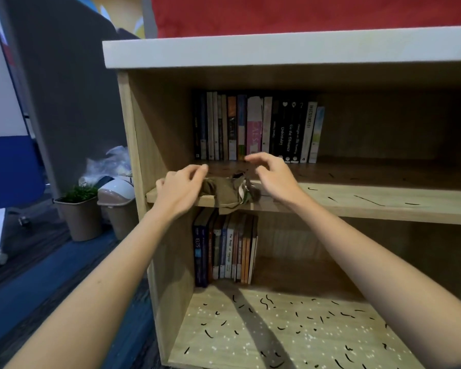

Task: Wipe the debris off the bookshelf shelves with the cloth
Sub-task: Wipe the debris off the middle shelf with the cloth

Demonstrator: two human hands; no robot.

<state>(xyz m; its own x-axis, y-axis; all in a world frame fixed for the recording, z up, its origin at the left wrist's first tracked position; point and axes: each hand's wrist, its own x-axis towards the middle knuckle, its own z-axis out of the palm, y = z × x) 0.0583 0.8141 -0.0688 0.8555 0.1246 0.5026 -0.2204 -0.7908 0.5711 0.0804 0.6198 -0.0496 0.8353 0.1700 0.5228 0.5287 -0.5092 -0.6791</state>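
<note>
**A:** Where is your cloth (225, 191)?

**B:** It's bunched on the front edge of the upper shelf (357, 209), near the left end, with one fold drooping over the lip. It lies between your hands, in front of the books (253, 129).

**A:** Why there?

**B:** Probably because it's a handy starting corner. The black strands of debris (367, 200) on that board lie to its right, so you could sweep one way. The lower shelf (218, 342) is far thicker with strands and white specks, and I'd judge it not yet wiped.

**A:** What is your left hand (180, 191) doing?

**B:** Its fingers are curled and it sits on the shelf edge, against the cloth's left end. I cannot tell whether it pinches the fabric, because the hand covers that end.

**A:** And your right hand (272, 177)?

**B:** It hovers just above the cloth's right end, fingers loosely bent, thumb apart from them, holding nothing. It doesn't seem to touch the cloth.

**A:** So what comes next?

**B:** You look set to gather the cloth into a pad before wiping. Watch the drooping fold, since a careless tug could drag it off the edge.
</note>
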